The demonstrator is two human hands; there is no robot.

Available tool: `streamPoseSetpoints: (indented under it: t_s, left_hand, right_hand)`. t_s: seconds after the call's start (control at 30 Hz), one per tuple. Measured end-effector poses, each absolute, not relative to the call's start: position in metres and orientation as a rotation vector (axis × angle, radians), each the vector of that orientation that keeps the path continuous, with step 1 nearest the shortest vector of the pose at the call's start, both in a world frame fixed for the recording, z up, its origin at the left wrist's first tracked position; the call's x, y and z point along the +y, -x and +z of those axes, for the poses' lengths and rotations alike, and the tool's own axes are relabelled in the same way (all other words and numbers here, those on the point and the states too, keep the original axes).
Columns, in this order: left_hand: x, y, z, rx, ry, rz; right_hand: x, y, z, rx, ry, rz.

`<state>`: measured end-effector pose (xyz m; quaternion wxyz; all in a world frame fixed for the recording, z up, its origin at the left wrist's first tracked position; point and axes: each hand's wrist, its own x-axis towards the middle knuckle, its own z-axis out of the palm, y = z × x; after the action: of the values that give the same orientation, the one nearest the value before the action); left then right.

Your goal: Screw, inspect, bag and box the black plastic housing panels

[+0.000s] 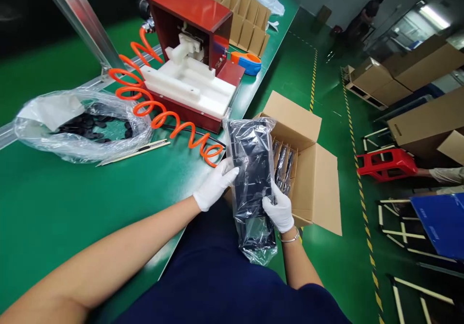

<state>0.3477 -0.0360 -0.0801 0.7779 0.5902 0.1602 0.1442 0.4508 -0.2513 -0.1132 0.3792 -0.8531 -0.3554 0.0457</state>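
Observation:
A flat black plastic part in a clear plastic bag is held upright in front of my body, between both hands. My left hand, in a white glove, grips its left edge with the thumb over the front. On the opposite edge my right hand, also gloved, is closed with its thumb on the bag. Just behind and to the right stands an open cardboard box. Inside it, several bagged black parts stand between cardboard dividers. The bagged part hides some of the box.
On the green table stands a red machine with a white fixture, and an orange coiled hose. A clear bag of black pieces lies left, tape rolls behind. A person is far off; another's hand touches a red stool.

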Motion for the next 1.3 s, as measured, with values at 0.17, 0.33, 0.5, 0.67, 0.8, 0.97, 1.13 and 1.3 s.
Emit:
streamPoseSetpoints:
  t_s: [0.17, 0.33, 0.5, 0.67, 0.8, 0.97, 1.13, 1.3]
  left_hand:
    - [-0.034, -0.348, -0.081, 0.433, -1.318, 0.364]
    - [-0.036, -0.348, -0.086, 0.486, -1.332, 0.364]
    - [-0.035, -0.345, -0.08, 0.366, -1.37, 0.357]
    - [-0.04, -0.341, -0.079, 0.287, -1.412, 0.18]
    - [-0.045, -0.341, -0.085, 0.323, -1.397, 0.164]
    - [-0.044, -0.343, -0.092, 0.342, -1.344, 0.202]
    - [-0.038, -0.346, -0.087, 0.36, -1.292, 0.296]
    - [-0.035, -0.347, -0.086, 0.356, -1.279, 0.343]
  right_hand:
    - [-0.253, -0.442, -0.108, -1.004, 2.156, 0.141]
    - [-0.255, -0.439, -0.11, -0.963, 2.187, 0.155]
    - [-0.253, -0.44, -0.105, -0.873, 2.193, 0.235]
    - [-0.247, -0.44, -0.095, -0.777, 2.192, 0.218]
    - [-0.242, -0.437, -0.092, -0.722, 2.173, 0.232]
    - [-0.239, -0.439, -0.09, -0.72, 2.076, 0.337]
    - [-0.247, -0.45, -0.08, -0.757, 1.891, 0.682]
    - [-0.258, -0.449, -0.078, -0.727, 1.917, 0.913]
